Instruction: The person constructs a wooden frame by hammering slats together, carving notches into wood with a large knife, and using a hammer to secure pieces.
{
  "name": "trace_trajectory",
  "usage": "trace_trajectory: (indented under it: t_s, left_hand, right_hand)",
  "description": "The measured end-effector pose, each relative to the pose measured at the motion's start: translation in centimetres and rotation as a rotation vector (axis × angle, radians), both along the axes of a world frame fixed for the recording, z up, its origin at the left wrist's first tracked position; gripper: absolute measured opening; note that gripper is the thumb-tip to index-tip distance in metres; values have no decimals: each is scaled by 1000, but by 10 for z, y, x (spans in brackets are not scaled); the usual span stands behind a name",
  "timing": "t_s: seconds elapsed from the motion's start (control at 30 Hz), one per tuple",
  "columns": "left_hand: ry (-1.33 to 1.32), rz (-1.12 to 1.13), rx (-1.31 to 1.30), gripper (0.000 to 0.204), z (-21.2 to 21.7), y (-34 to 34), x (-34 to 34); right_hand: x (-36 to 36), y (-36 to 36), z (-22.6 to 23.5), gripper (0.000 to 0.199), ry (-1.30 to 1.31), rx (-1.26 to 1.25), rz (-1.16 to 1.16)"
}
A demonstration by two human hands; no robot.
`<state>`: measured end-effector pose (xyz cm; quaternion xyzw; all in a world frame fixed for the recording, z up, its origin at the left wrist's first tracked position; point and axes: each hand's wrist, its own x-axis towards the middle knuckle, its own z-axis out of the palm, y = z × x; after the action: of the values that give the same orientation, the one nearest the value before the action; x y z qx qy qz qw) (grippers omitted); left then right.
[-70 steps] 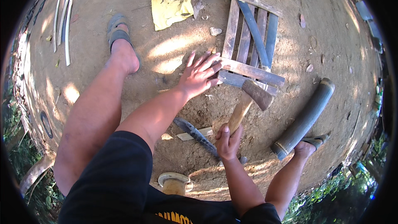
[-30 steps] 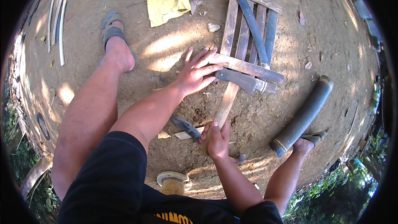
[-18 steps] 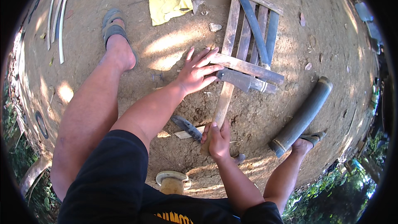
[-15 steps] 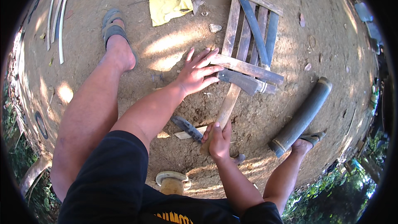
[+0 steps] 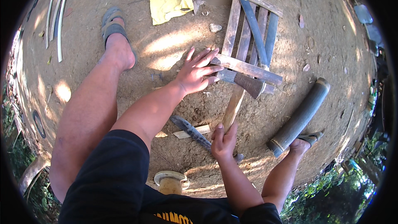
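Note:
My right hand (image 5: 225,142) is closed around the wooden handle of an axe (image 5: 248,85). Its dark metal head lies over the near end of a small slatted wooden frame (image 5: 247,66), just below the cross slat. Spread fingers of my left hand (image 5: 195,74) rest against the left end of that cross slat, beside the axe head. Whether head and slats touch, I cannot tell. A dark blue-grey strip (image 5: 254,33) runs slantwise across the slats. Beneath my right hand lies a long dark blade (image 5: 188,129), partly hidden, beside a short pale wood piece (image 5: 195,131).
A thick dark bamboo length (image 5: 300,116) lies at right, near my foot. Beyond the left hand is a yellow sheet (image 5: 171,2), with a stone (image 5: 215,28) nearby. Long pale strips (image 5: 62,20) lie far left. A round-rimmed post (image 5: 171,182) stands close to me.
The axe head has turned and shifted slightly right over the frame's near end. My right hand has moved up and right along with the handle. My left hand stays put.

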<state>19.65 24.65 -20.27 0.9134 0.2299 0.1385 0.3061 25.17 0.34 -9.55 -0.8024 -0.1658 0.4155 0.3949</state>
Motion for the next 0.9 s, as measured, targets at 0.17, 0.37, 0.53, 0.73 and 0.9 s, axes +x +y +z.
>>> trace_trajectory:
  t_s: [0.17,0.37,0.53,0.73,0.9]
  left_hand:
    - [26,-18,-41,37,6,1,4]
    - [34,-12,-88,35,9,1,4]
    - [59,-25,-63,36,6,-1,0]
    - [53,-11,19,38,-1,-1,4]
    - [50,-18,19,38,1,6,3]
  right_hand:
    - [25,-19,-12,56,-534,-44,308]
    - [49,-12,-22,51,-514,-60,407]
    - [54,-15,-23,48,-487,-109,391]
    - [58,-23,-30,45,-451,62,330]
    - [61,-24,-37,46,-512,0,371]
